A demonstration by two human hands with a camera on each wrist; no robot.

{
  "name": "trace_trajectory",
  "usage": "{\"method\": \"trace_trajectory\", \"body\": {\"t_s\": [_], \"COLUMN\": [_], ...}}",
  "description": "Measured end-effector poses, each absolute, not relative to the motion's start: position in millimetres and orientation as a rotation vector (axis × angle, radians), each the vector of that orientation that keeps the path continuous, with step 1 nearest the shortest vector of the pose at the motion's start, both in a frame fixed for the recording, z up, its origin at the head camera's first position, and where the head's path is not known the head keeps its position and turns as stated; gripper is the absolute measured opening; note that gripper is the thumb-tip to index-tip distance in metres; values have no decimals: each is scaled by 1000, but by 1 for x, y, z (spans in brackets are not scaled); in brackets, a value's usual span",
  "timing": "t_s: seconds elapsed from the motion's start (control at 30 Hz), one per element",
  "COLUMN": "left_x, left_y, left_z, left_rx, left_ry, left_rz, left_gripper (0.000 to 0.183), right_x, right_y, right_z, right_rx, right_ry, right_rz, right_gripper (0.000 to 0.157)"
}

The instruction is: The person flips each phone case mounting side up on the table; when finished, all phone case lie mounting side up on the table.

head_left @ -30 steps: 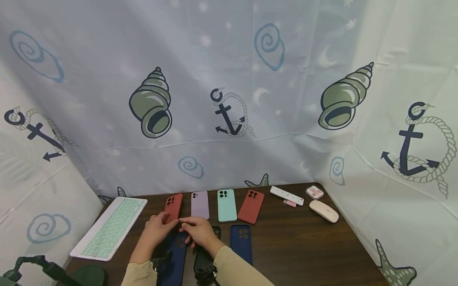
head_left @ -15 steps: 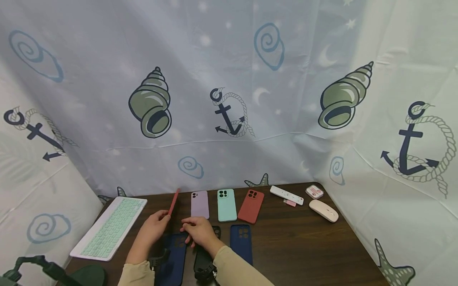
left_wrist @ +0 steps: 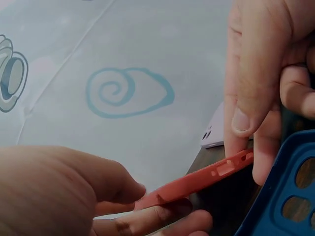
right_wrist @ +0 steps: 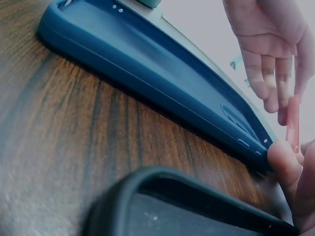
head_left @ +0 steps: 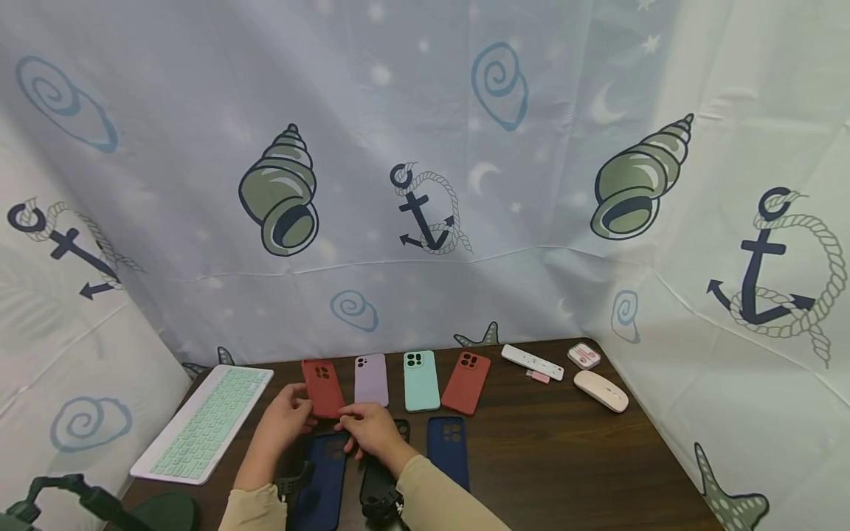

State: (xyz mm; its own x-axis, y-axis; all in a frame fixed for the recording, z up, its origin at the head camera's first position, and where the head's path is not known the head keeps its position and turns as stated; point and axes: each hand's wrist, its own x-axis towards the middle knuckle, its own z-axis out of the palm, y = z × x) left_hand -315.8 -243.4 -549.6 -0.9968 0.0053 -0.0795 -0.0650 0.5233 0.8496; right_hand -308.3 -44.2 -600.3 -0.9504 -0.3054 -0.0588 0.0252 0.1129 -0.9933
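My left hand (head_left: 287,422) pinches a red phone case (head_left: 323,388) by its side edge, thumb on one face and fingers on the other. In the left wrist view the red case (left_wrist: 197,183) shows edge-on, tilted, with its port cutouts visible. At its far end the fingertips of my right hand (head_left: 375,429) touch the corner, while the thumb tip sits just above the edge. Under my hands lie a dark blue phone case (head_left: 322,479) and a black phone case (head_left: 377,483), partly hidden by the forearms.
Behind stand a row of cases: purple (head_left: 370,380), mint (head_left: 421,381) and another red case (head_left: 467,383). A second blue case (head_left: 448,451) lies right of my sleeve. A keyboard (head_left: 206,420) is at left; a mouse (head_left: 600,391) and white remote-like strip (head_left: 533,363) are at right.
My left hand has turned the red case from back-facing, through edge-on, to back-facing again, now leaning the other way. The right hand has stayed nearly still.
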Motion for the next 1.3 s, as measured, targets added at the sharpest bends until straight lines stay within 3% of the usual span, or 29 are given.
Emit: {"method": "trace_trajectory", "body": {"t_s": [0.43,0.9,1.3], "left_x": [-319,-320,-321], "left_y": [-244,-253,-251], "left_z": [-563,-567,-570], "left_rx": [-22,-37,-30], "left_ry": [2831,2814,2957], "left_rz": [1217,1207,911], "left_gripper": [72,65,60], "right_x": [-306,-307,-307], "right_y": [-44,-44,-45], "right_z": [-599,-602,-600], "right_rx": [-281,-247,-242], "right_ry": [2202,2229,2261], "right_rz": [-1886,-1878,-1849], "right_gripper": [25,26,25]}}
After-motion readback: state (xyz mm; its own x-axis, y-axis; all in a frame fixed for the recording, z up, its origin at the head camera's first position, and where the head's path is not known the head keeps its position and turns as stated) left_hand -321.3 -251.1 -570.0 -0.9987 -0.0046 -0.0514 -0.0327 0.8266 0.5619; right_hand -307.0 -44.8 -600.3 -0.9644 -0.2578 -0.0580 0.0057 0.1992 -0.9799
